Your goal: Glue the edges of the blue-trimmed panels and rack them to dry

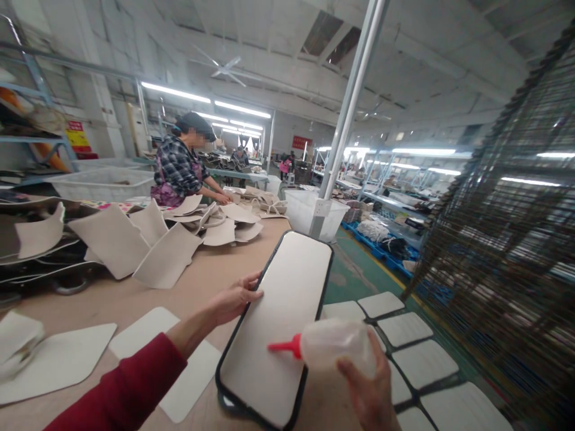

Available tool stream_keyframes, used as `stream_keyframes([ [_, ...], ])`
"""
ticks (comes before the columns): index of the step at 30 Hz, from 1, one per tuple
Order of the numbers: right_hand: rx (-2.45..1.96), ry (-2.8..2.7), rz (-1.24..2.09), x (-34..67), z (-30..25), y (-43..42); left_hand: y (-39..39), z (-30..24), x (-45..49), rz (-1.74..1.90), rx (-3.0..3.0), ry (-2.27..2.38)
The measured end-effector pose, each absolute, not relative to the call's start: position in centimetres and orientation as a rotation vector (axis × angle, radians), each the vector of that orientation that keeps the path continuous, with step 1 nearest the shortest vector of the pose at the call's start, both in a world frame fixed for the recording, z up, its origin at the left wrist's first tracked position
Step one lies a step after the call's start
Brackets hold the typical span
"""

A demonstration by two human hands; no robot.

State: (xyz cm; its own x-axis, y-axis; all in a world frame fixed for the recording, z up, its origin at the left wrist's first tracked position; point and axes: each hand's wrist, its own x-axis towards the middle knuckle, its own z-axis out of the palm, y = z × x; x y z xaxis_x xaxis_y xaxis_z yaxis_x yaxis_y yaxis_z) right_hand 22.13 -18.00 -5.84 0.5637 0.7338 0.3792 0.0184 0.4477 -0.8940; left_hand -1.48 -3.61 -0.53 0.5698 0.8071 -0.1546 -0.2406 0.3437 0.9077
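Pointing its red nozzle (286, 346) left, the bottle (335, 342) lies nearly level.

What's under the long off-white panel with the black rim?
At the near end of the panel, a dark-edged piece pokes out; the rest underneath is covered.

Bare surface (218, 266) between the left hand (234, 301) and the piled beige panels (112, 239) admits passage; the red-nozzled squeeze bottle (332, 342) obstructs the near right edge of the black-rimmed panel (290, 281).
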Motion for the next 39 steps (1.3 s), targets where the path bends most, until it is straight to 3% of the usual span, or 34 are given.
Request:
stream_keyframes([
  [3, -1.072, -0.978, 0.496, 21.0, -6.1, -18.4, -2.9, -0.4, -1.8, 0.781, 0.997, 0.723],
  [10, -0.877, -0.661, 0.291, 25.6, 0.1, -11.8, -3.3, -0.4, -2.1, 0.687, 1.051, 0.629],
  [17, -1.024, -0.822, 0.651, 21.3, -4.3, -15.3, -2.0, -1.4, -3.9, 0.711, 1.028, 0.711],
  [23, -1.048, -0.776, 0.314, 22.4, -1.3, -11.1, -2.0, -1.1, -3.6, 0.626, 1.084, 0.624],
  [30, -1.086, -0.921, 0.459, 18.2, -4.5, -13.3, -0.6, -1.4, -4.6, 0.656, 1.06, 0.664],
  [35, -1.063, -0.666, 0.24, 20.6, -2.4, -11.5, 0.2, -1.8, -4.9, 0.565, 1.107, 0.558],
  [39, -1.136, -0.733, 0.367, 20.0, -3.4, -13.4, 0.9, -2.2, -3.8, 0.528, 1.096, 0.536],
])
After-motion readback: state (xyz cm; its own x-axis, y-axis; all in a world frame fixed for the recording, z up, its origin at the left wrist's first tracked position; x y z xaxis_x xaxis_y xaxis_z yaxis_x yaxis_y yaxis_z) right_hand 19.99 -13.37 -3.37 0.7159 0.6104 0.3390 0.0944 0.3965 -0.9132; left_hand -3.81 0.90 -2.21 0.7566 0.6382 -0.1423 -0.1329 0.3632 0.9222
